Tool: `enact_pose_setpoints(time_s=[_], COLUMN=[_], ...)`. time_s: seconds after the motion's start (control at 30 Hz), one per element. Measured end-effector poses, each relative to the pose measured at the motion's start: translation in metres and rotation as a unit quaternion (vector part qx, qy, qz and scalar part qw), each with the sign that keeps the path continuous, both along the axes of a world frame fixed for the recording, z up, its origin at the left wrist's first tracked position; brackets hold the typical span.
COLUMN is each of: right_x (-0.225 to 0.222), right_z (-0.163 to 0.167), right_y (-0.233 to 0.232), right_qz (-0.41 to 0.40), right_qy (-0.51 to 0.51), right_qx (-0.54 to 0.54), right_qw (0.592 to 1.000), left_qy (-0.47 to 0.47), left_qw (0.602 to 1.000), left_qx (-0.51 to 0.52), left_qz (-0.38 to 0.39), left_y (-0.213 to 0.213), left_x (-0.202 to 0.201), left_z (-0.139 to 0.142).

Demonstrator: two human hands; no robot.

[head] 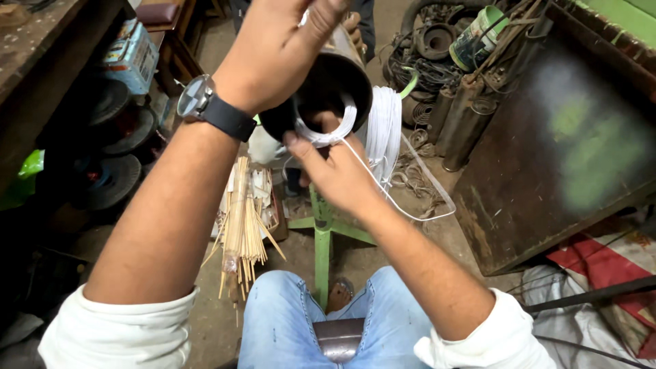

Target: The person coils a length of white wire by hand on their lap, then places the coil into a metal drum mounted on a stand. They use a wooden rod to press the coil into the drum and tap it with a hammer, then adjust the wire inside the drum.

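Note:
My left hand (277,48), with a watch on its wrist, grips the top of a dark metal cylinder (328,85) held up in front of me. My right hand (335,171) is at the cylinder's open end, its fingers pinching a white wire (383,191) that loops around the rim and trails down to the right. A coil of the same white wire (384,130) hangs just behind the cylinder.
A bundle of thin wooden sticks (242,219) stands by my left knee. A green metal stand (322,232) is on the floor ahead. A large rusty metal box (560,150) stands at right, with dark cylinders (465,123) and tangled cables behind. Round discs (109,178) lie at left.

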State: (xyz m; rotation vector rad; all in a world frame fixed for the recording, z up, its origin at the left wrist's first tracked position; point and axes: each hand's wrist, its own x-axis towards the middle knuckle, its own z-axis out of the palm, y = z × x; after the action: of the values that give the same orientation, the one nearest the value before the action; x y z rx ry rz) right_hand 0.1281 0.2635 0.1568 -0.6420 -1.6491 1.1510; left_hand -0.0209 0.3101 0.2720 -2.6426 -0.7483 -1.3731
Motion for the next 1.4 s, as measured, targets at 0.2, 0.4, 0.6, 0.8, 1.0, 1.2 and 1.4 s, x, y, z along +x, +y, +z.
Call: enact_pose_setpoints(time_s=[0.2,0.4,0.6,0.8,1.0,1.2,1.4], right_x=[-0.010,0.001,-0.002,-0.007,-0.020,-0.020,-0.013], right_z=[-0.004,0.010,0.011,0.007,-0.006,0.003,0.021], right_y=[-0.001,0.000,0.005,0.015,-0.004,-0.002,0.008], right_qz=[-0.013,-0.039,-0.038,0.007,-0.032,-0.014,0.006], right_qy=[0.022,-0.080,-0.114,-0.114,-0.060,-0.006,-0.085], right_qx=[-0.095,-0.007,-0.019,-0.107,-0.045,-0.135,-0.104], right_qw=[0.995,0.996,0.993,0.988,0.997,0.991,0.991], left_qy=[-0.001,0.028,0.045,0.034,0.030,0.041,0.046], left_qw=[0.991,0.996,0.996,0.994,0.994,0.997,0.994], left_qx=[-0.111,-0.063,-0.080,-0.103,-0.101,-0.056,-0.098], left_qz=[-0.070,-0.065,-0.008,-0.020,-0.029,-0.032,-0.011], left_y=[0.010,0.000,0.002,0.003,-0.002,-0.006,0.000], left_x=[0.006,0.012,0.015,0.012,0.015,0.015,0.015], left_z=[-0.005,0.006,0.005,0.003,0.009,0.009,0.008])
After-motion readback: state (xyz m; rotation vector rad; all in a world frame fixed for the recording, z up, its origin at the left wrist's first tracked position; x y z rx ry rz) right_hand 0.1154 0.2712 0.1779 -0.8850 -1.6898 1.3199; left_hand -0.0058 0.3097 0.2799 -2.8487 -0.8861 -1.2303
